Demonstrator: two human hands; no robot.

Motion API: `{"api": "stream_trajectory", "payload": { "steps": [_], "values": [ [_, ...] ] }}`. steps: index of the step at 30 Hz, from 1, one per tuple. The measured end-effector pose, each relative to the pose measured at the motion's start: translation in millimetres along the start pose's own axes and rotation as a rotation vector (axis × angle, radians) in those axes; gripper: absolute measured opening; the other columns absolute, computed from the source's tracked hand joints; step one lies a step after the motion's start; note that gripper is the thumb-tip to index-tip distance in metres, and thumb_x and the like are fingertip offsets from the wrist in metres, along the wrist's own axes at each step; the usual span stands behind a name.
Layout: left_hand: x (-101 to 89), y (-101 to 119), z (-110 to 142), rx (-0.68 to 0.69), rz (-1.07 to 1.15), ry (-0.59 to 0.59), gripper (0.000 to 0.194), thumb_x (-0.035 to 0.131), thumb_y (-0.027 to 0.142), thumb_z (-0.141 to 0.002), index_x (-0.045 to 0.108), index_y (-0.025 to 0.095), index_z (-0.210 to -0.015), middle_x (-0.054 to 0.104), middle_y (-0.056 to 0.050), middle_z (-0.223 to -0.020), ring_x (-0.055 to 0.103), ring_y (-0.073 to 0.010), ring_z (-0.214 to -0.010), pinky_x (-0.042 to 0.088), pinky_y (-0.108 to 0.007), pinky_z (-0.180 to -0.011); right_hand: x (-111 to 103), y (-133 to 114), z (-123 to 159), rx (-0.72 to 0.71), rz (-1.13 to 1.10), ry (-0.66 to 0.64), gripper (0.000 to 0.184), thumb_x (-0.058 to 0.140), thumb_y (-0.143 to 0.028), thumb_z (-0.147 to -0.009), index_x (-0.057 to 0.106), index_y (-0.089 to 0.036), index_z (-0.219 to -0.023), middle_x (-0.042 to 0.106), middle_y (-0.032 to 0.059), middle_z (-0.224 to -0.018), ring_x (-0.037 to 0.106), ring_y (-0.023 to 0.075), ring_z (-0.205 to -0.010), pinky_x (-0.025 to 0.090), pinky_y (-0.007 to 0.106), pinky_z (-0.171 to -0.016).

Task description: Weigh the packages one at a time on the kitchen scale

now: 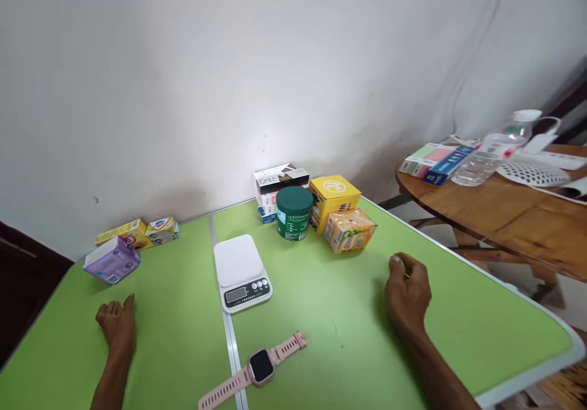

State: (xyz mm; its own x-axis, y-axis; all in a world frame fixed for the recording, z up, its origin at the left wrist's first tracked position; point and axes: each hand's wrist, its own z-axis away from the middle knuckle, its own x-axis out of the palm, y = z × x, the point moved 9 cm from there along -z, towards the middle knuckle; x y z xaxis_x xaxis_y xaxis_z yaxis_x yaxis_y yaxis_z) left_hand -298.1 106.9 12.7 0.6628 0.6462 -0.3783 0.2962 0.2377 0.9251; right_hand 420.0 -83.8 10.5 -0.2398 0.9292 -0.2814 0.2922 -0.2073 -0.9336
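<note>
My left hand [117,325] rests on the green table [183,312] with its fingers curled in and nothing visible in them. The purple-and-white pack [113,263] lies just beyond it, touching neither finger nor thumb. On the right, my right hand [408,288] is loosely closed, thumb against the curled fingers, holding nothing I can see. Between the hands sits a white digital kitchen scale [239,264] with a bare platform. In front of it a pink smartwatch [261,366] lies face up, its strap spread out across the metal seam.
Two yellow boxes [123,234] stand at the back left. At the back are stacked boxes [281,176], a green canister [295,213], a yellow box [334,193] and an orange wrapped pack [350,231]. A wooden side table [518,220] bears a plastic bottle [493,153] and medicine-like boxes [435,161].
</note>
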Motion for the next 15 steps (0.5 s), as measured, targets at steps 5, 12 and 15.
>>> {"api": "stream_trajectory", "payload": {
  "steps": [5, 12, 15],
  "values": [
    [20.4, 55, 86, 0.154, 0.013, -0.010, 0.085, 0.079, 0.052, -0.071, 0.042, 0.018, -0.140, 0.051, -0.022, -0.147, 0.047, -0.0406, -0.146, 0.038, -0.056, -0.123, 52, 12, -71, 0.080, -0.300, -0.161, 0.077, 0.047, -0.076, -0.089, 0.072, -0.008, -0.114, 0.068, 0.0310, -0.129, 0.064, 0.0378, -0.118, 0.047, 0.051, -0.100],
    [163.6, 140, 293, 0.520, 0.052, -0.703, 0.076, 0.059, 0.053, -0.097, 0.030, 0.026, -0.162, 0.034, -0.015, -0.171, 0.036, -0.0327, -0.158, 0.031, -0.053, -0.129, 86, 18, -78, 0.159, -0.423, -0.193, 0.099, 0.033, -0.098, -0.078, 0.075, -0.010, -0.095, 0.076, 0.0192, -0.096, 0.069, 0.0312, -0.095, 0.053, 0.046, -0.088],
    [229.8, 149, 362, 0.535, 0.066, -1.029, 0.083, 0.061, 0.055, -0.096, 0.025, 0.025, -0.164, 0.031, -0.016, -0.173, 0.032, -0.0317, -0.160, 0.027, -0.054, -0.131, 81, 13, -62, 0.090, -0.220, -0.268, 0.100, 0.023, -0.104, -0.076, 0.070, -0.015, -0.075, 0.071, 0.0125, -0.074, 0.063, 0.0284, -0.081, 0.052, 0.042, -0.078]
  ]
}}
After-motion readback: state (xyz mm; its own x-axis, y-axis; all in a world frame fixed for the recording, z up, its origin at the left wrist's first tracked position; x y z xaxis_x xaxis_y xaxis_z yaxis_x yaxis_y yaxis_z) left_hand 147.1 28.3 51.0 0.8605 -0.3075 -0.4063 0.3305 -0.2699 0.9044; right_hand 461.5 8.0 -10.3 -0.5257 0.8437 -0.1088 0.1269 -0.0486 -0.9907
